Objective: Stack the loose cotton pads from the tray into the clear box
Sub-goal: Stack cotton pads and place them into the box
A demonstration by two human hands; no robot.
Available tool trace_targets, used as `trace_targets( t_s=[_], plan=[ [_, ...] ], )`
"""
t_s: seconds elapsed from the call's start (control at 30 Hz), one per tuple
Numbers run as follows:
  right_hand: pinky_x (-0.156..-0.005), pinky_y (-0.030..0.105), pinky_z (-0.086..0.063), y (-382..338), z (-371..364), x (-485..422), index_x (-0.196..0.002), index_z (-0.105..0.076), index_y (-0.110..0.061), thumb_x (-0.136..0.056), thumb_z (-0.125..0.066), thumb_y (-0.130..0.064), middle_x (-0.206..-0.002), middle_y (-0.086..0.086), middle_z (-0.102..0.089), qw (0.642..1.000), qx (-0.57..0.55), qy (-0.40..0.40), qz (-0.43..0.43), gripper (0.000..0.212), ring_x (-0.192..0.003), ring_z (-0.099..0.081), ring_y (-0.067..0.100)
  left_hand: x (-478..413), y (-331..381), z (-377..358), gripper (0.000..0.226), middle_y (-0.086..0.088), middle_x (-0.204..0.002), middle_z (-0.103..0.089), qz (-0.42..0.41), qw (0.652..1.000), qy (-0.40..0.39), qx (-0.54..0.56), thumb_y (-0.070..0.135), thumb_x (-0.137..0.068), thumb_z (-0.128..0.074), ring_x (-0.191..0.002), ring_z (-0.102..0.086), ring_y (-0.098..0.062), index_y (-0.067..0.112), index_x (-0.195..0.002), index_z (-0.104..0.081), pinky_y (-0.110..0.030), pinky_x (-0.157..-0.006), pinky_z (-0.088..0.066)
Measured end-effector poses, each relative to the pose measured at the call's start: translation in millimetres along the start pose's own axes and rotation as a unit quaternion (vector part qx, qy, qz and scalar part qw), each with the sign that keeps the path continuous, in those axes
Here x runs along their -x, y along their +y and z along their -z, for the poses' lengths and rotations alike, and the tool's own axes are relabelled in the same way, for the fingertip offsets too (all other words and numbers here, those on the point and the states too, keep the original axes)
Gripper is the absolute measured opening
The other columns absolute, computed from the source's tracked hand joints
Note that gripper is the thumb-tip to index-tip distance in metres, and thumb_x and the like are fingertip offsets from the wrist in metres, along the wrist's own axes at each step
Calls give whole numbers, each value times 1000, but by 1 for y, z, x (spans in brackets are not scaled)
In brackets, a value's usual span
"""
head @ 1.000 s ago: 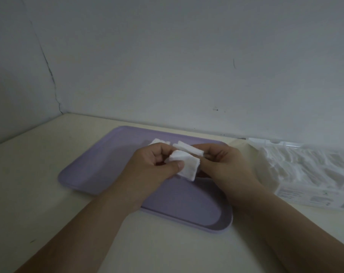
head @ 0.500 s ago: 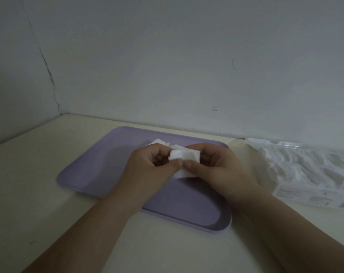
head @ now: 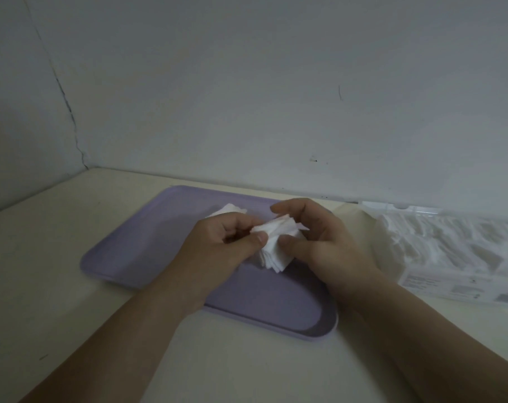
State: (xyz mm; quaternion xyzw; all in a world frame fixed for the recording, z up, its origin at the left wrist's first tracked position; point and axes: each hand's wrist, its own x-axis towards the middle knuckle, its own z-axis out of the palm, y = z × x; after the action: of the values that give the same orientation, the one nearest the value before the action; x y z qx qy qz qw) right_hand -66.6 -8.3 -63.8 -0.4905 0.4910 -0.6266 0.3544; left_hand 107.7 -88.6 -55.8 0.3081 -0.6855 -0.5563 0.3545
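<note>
Cotton stack (head: 276, 251) looks fatter than a second ago, pinched in the left hand (head: 223, 248) over the purple tray (head: 130, 251) while the right hand (head: 325, 245) loosens to cup it, so only a few loose pads (head: 229, 210) left before the clear box (head: 450, 283) off right.

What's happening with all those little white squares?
A person is tidying cotton pads. The left hand and right hand together hold a small stack of pads over the purple tray, both thumbs pressed on it. A few loose pads lie on the tray behind the left hand. The clear box, already holding many pads, sits to the right.
</note>
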Motion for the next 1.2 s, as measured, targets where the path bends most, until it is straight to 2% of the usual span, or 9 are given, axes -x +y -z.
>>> trace_targets(
  t_s=[0.07,0.17,0.33,0.6,0.77,0.9,0.97,1.07,1.2],
  plan=[
    [-88,40,-58,0,0,0,-115,-74,-23,-86,-70,8,-106,4,-76,999,27,15,21,42,-92,-71,17,-1,-2,2,13,-5,-72,-71,9,1000,1,0,15,-96,-68,-56,-54,-9,19,-98,-80,-22,-54,-41],
    [-90,29,-55,1,-2,0,-108,-79,-21,-87,-75,2,-110,-1,-76,994,77,56,49,31,-99,-72,11,-3,-2,3,14,-9,-73,-71,14,1000,12,18,16,-97,-67,-61,-52,-16,16,-100,-81,-26,-56,-42],
    [-82,17,-53,-1,-4,0,-98,-82,-13,-82,-80,2,-105,-1,-76,990,74,97,66,21,-88,-69,1,-6,-4,3,15,-14,-81,-73,20,998,21,57,8,-97,-65,-68,-60,-20,7,-103,-79,-29,-57,-46],
    [-90,43,-58,3,-2,-2,-89,-83,-22,-83,-83,-12,-96,-3,-76,984,103,132,61,12,-94,-72,21,-7,-6,4,13,-10,-77,-72,24,995,83,55,9,-97,-66,-64,-60,-14,9,-99,-79,-30,-57,-47],
    [-64,27,-52,-1,-2,-1,-90,-82,-19,-84,-82,-12,-76,-4,-75,991,79,103,35,9,-64,-61,7,-4,-3,1,15,-7,-78,-75,-5,995,99,-3,10,-96,-67,-60,-60,-8,16,-101,-80,-13,-52,-44],
    [-60,23,-52,-2,-2,-1,-91,-81,-17,-84,-82,-12,-78,0,-76,992,82,96,26,9,-60,-61,5,1,0,0,14,-6,-75,-76,3,998,44,-34,19,-96,-68,-56,-54,-11,21,-94,-81,-19,-54,-42],
    [-64,24,-52,0,-2,-1,-92,-80,-19,-83,-83,-10,-78,1,-75,991,90,97,26,12,-63,-63,6,1,0,0,13,-3,-69,-74,9,999,43,-21,17,-95,-67,-56,-52,-12,19,-95,-81,-21,-53,-41],
    [-68,31,-52,1,-1,-2,-95,-77,-21,-81,-84,-7,-74,2,-68,991,89,96,26,21,-67,-60,11,-1,-1,-1,17,7,-61,-68,9,998,70,-2,5,-96,-63,-51,-55,-2,12,-99,-78,-10,-50,-41],
    [-73,48,-56,1,-1,-3,-102,-73,-23,-82,-84,-10,-71,-9,-65,989,112,98,20,26,-67,-60,12,-1,0,-2,17,3,-68,-71,10,998,58,-1,5,-97,-63,-56,-57,-4,13,-101,-79,-9,-50,-41]
  ],
)
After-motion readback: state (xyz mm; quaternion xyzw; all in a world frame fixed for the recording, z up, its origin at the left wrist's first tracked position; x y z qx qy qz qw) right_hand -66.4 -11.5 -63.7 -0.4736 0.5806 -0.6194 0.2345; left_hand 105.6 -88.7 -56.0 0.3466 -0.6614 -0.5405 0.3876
